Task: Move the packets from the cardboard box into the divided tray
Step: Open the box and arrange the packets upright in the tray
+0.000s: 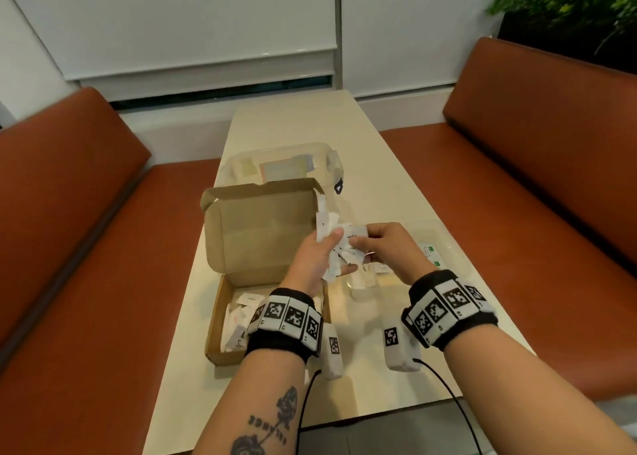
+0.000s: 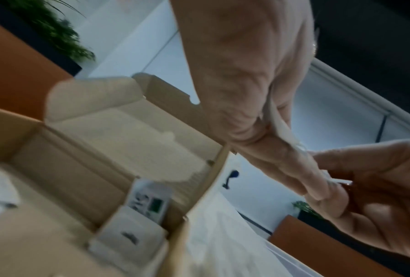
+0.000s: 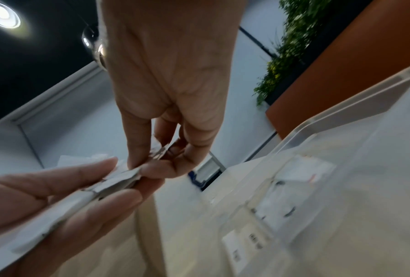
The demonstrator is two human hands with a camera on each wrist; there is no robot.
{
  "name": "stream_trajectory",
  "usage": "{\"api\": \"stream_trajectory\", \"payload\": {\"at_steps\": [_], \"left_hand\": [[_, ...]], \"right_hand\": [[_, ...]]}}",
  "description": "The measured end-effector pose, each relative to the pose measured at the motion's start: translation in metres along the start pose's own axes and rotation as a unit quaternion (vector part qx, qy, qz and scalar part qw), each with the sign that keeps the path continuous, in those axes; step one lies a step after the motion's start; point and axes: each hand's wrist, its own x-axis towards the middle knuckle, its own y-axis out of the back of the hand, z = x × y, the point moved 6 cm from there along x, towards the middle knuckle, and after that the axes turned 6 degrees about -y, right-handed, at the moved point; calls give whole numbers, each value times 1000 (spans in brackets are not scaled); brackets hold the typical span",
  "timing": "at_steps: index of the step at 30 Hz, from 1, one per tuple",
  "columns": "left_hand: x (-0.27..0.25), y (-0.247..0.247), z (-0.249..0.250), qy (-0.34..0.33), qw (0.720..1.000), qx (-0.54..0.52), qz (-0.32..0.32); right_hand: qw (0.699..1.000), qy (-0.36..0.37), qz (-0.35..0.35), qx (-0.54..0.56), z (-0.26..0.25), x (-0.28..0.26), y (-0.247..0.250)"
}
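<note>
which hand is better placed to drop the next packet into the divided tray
Right. The right hand already pinches a packet and hovers over the divided tray; the left hand grips the bunch beside the cardboard box.

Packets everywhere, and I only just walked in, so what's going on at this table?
A person is sorting packets out of a cardboard box with its lid up. The left hand holds a bunch of white packets above the table, and the right hand pinches one from that bunch. More packets lie in the box, and a few already sit in the clear divided tray on the right.
</note>
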Motion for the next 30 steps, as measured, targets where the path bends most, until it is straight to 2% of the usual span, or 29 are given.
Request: {"api": "stream_trajectory", "payload": {"at_steps": [6, 10, 13, 16, 19, 23, 30], "left_hand": [[9, -52, -27, 29, 995, 60, -76], [14, -70, -40, 29, 995, 35, -91], [18, -71, -48, 38, 996, 29, -76], [20, -65, -54, 66, 993, 76, -63], [21, -61, -55, 94, 987, 108, -77], [23, -53, -53, 108, 987, 98, -70], [27, -37, -47, 91, 993, 61, -40]], "right_hand": [[998, 24, 44, -36, 6, -11, 51], [995, 36, 67, -57, 10, -7, 71], [994, 30, 86, -60, 12, 1, 81], [992, 30, 96, -76, 7, 12, 82], [993, 31, 55, -96, -1, 24, 69], [995, 29, 7, -91, -3, 38, 52], [997, 44, 65, -9, -5, 53, 52]]}}
